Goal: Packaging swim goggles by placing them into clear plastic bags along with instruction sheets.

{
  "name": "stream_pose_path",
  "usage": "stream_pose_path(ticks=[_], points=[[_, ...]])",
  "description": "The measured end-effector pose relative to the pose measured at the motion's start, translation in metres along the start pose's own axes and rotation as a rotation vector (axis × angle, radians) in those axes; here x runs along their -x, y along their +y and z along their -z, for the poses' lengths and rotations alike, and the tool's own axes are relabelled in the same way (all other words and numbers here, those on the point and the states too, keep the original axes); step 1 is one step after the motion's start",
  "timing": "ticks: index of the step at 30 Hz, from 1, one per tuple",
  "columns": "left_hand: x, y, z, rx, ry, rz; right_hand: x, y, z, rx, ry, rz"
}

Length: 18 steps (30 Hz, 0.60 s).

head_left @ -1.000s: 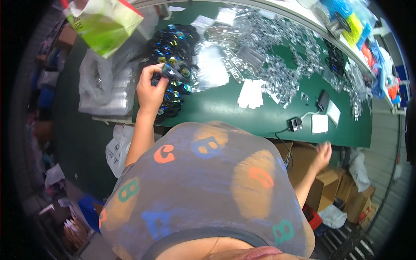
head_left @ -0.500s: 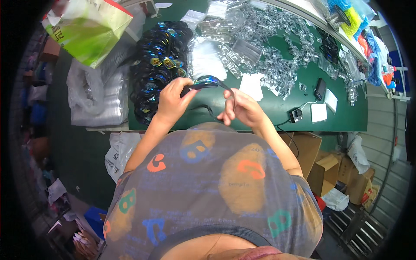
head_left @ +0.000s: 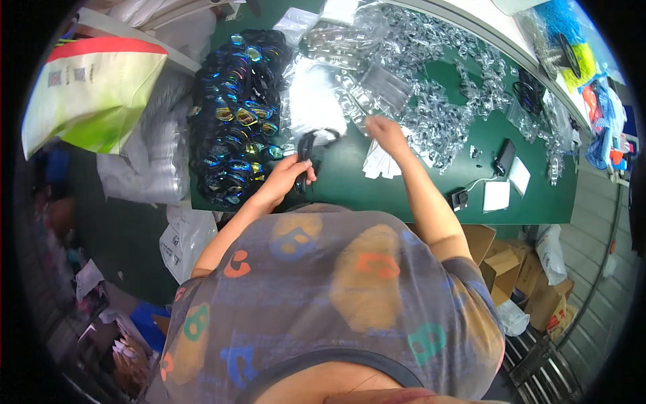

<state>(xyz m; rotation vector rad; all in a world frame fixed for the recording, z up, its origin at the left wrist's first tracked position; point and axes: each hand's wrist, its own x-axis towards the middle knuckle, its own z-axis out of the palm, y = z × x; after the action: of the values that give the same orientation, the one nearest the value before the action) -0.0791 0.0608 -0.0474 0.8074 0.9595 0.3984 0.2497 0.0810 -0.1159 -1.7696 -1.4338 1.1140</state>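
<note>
Goggles with black straps and shiny blue and gold lenses lie in a dense heap (head_left: 239, 121) in the head view, and every place below is told from that heap. Just to its right, near its lower part, the left hand (head_left: 291, 178) has its thumb and fingers closed around a black pair of goggles (head_left: 306, 158), whose strap loops up above the grip. Farther right of the heap, the right hand (head_left: 388, 133) is bent inward with its fingers curled and blurred; I cannot tell whether it grips anything or touches what lies beneath it. White slips (head_left: 380, 161) lie just below that hand, also to the heap's right. Glossy clear bags (head_left: 313, 101) lie right beside the heap, and a broad scatter of small clear pieces (head_left: 437, 81) spreads beyond them. Well apart to the heap's lower right are a small camera (head_left: 459, 199), a black block (head_left: 505, 158) and a white square (head_left: 496, 195), all on the green table (head_left: 542, 210). Left of the heap are a white-and-green bag (head_left: 94, 94) and clear packets (head_left: 161, 155).
</note>
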Motion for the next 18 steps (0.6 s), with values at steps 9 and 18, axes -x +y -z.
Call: stream_pose_path(ticks=[9, 18], points=[[-0.011, 0.018, -0.014, 0.236, 0.134, -0.017, -0.114, -0.026, 0.022, 0.847, -0.039, 0.263], [-0.007, 0.020, -0.018, 0.147, 0.125, 0.014, -0.157, -0.019, 0.005, 1.072, -0.167, 0.265]])
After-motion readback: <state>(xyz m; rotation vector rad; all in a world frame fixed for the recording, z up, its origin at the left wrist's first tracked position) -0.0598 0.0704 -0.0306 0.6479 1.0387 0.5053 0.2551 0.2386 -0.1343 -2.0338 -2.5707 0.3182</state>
